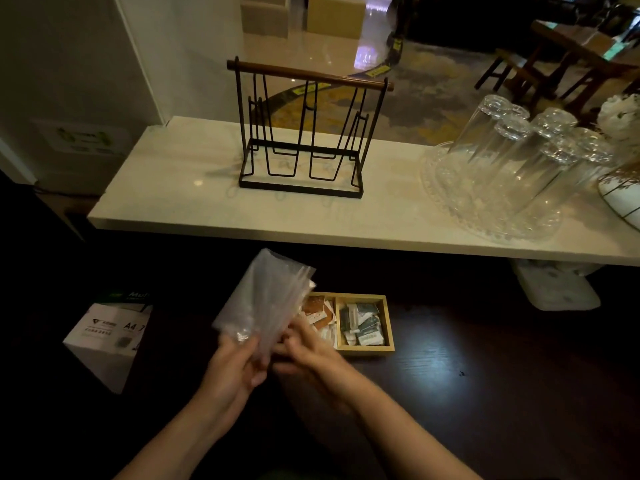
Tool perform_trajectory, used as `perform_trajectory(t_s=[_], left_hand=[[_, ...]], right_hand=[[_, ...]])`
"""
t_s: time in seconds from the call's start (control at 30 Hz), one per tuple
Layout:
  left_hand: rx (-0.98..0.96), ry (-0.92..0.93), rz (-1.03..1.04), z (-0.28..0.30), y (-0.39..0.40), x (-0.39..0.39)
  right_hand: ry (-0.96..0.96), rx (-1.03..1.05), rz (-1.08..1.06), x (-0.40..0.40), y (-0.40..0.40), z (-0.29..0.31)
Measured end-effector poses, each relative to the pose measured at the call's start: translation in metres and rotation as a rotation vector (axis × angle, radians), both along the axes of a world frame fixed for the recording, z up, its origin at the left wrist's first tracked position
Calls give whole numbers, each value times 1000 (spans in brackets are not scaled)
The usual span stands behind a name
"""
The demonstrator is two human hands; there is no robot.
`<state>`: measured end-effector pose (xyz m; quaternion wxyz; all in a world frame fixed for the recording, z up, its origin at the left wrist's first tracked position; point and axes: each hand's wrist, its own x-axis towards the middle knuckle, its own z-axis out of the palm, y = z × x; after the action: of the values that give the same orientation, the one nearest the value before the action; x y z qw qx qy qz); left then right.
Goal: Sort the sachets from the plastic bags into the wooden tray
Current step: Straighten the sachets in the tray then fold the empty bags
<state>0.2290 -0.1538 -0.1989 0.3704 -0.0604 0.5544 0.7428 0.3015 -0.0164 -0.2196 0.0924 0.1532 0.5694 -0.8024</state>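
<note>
A clear plastic bag (266, 299) stands up crumpled above the dark table, held at its lower end by both hands. My left hand (232, 368) grips its bottom left corner. My right hand (304, 351) pinches its lower right side, just left of the wooden tray (388, 327). The tray has two compartments: orange and white sachets (320, 315) lie in the left one, partly hidden by the bag, and dark green and white sachets (362, 323) fill the right one. I cannot tell whether the bag holds anything.
A white A4 paper box (104, 337) stands at the left on the dark table (485, 375). Behind, a white counter (207, 209) carries a black wire rack (304, 133), a glass tray of upturned glasses (512, 168), and a white vase (623, 188) at the far right.
</note>
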Motion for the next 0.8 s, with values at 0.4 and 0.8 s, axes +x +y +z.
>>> perform_trajectory(t_s=[0.4,0.8], left_hand=[[-397,704,-382,-39,17,-3],[-407,1502,-1052,-82,101,73]], right_hand=[[-175,9,-748,12,-16,-13],[-341,132,-1272,167,-19,-66]])
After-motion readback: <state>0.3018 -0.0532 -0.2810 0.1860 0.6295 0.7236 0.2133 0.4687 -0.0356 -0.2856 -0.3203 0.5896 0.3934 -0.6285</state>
